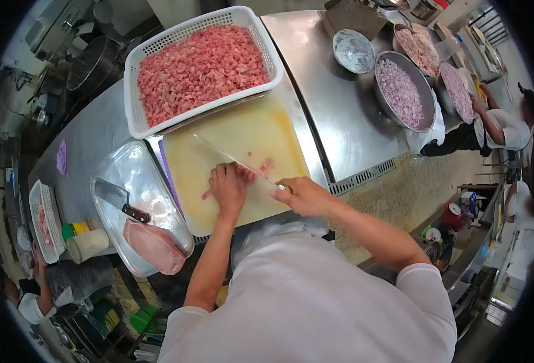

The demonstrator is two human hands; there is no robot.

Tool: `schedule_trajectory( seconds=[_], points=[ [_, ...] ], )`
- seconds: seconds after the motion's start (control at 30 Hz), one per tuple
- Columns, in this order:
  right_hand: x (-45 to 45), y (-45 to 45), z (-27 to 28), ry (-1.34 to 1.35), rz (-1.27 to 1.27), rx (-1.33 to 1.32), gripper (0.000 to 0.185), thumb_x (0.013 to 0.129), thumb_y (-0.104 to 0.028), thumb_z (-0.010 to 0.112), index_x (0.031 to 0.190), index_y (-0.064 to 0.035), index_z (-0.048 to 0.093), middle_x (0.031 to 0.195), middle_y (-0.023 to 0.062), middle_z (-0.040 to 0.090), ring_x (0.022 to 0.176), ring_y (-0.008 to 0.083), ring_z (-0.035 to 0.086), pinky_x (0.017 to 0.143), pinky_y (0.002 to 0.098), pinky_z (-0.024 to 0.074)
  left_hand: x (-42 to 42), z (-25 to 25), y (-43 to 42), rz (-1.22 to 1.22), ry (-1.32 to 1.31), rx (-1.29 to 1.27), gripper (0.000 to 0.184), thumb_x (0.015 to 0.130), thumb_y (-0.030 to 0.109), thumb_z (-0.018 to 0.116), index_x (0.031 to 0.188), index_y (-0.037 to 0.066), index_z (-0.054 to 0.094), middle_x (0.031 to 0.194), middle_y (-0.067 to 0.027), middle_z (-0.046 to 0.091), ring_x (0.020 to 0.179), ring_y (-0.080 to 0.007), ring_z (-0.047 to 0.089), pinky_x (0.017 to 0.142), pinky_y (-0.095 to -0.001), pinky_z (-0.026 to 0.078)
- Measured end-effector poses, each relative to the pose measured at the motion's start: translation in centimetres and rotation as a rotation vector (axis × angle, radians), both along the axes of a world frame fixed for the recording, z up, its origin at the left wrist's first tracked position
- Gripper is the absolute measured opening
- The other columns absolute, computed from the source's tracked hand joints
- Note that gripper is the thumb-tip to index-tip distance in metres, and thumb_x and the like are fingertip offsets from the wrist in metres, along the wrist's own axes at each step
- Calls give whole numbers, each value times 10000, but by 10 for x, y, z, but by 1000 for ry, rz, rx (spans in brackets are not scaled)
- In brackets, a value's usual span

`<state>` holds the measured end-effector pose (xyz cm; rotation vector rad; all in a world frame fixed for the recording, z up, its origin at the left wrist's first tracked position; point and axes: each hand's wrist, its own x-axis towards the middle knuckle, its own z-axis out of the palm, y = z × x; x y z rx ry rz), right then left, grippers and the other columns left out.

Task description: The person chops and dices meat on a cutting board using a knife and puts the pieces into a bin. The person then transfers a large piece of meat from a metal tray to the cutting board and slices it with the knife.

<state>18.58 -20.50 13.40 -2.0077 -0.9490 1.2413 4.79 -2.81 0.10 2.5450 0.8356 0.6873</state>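
My right hand (303,196) is wrapped around the handle of a long kitchen knife (234,158), whose thin blade slants across the cutting board (200,175). Fingers curled, my left hand (226,189) presses on strips of raw meat (245,174) right beside the blade. Small meat bits lie on the board to the right of the blade, and a thin strip shows left of my left hand. Beyond the board stands a white perforated basket (131,103) heaped with diced raw meat (200,69).
Left of the board, a metal tray (106,172) holds a cleaver (121,199) and a large meat piece (153,245). Metal bowls, one with chopped onion (399,91), stand on the right table. Co-workers (509,124) are at the far right; another person's arm (42,281) shows at left.
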Motion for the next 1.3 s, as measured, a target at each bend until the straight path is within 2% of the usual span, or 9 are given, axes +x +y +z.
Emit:
schedule_trajectory(
  seconds=[0.17, 0.37, 0.47, 0.8, 0.9, 1.0, 1.1, 1.2, 1.3],
  points=[
    [-13, 30, -64, -59, -22, 200, 476, 1054, -411, 584, 1123, 51, 674, 751, 240, 678, 718, 374, 709, 735, 476, 560, -7, -3, -2, -48, 57, -48, 194, 900, 103, 648, 1077, 27, 630, 1072, -162, 598, 1016, -382, 560, 863, -499, 429],
    [-5, 37, 21, 195, -82, -205, 505, 1084, -421, 556, 1258, 48, 627, 666, 99, 592, 501, 191, 591, 505, 363, 497, -2, -9, 2, -40, -43, -40, 183, 886, 114, 654, 1046, 32, 621, 1068, -153, 597, 1012, -372, 561, 868, -492, 428],
    [-20, 3, -24, 154, -76, -80, 548, 1077, -446, 572, 1309, 49, 616, 631, 81, 573, 469, 171, 567, 461, 341, 479, -4, -8, -1, -17, -26, -77, 158, 903, 112, 640, 1037, 32, 620, 1055, -157, 603, 1012, -379, 564, 866, -495, 433],
    [-13, 28, 10, 161, -74, -169, 625, 1068, -499, 563, 1351, 52, 644, 618, 75, 556, 483, 171, 578, 489, 357, 488, -14, 9, 7, 50, -138, -167, 203, 887, 107, 635, 1070, 20, 634, 1026, -167, 598, 1027, -382, 563, 886, -516, 434],
    [-17, 10, 19, 190, -59, -278, 555, 1046, -434, 589, 1310, 51, 645, 659, 185, 634, 544, 313, 640, 651, 453, 547, -12, -4, 6, 30, 15, -64, 212, 891, 92, 619, 1087, 16, 637, 1034, -180, 591, 1024, -387, 563, 891, -513, 434],
    [-33, 22, -45, 20, -57, 121, 538, 1042, -430, 597, 1259, 57, 664, 717, 192, 655, 650, 327, 672, 694, 468, 550, -14, -5, 1, 21, 59, -68, 211, 885, 87, 611, 1085, 23, 637, 1040, -182, 587, 1014, -394, 566, 904, -507, 439],
    [-36, 44, -90, -173, -56, 298, 528, 1054, -421, 604, 1316, 33, 661, 667, 118, 612, 548, 196, 605, 565, 380, 509, -19, 0, 7, -29, 24, -151, 200, 930, 108, 586, 1087, -8, 626, 1066, -193, 591, 1034, -414, 552, 912, -518, 431],
    [-28, 39, -15, 83, -119, 61, 509, 1058, -406, 612, 1326, 23, 664, 632, 85, 583, 538, 165, 581, 553, 363, 503, -22, 6, 9, 8, -206, -292, 211, 985, 137, 586, 1121, -15, 639, 1127, -200, 611, 1086, -413, 555, 946, -500, 434],
    [-25, 12, 21, 95, -114, -177, 581, 1034, -450, 615, 1290, 69, 674, 864, 250, 709, 838, 361, 704, 811, 444, 543, -29, 24, 7, -50, 1, -228, 268, 1031, 175, 568, 1197, -21, 644, 1171, -206, 620, 1123, -415, 565, 979, -499, 438]
  ],
)
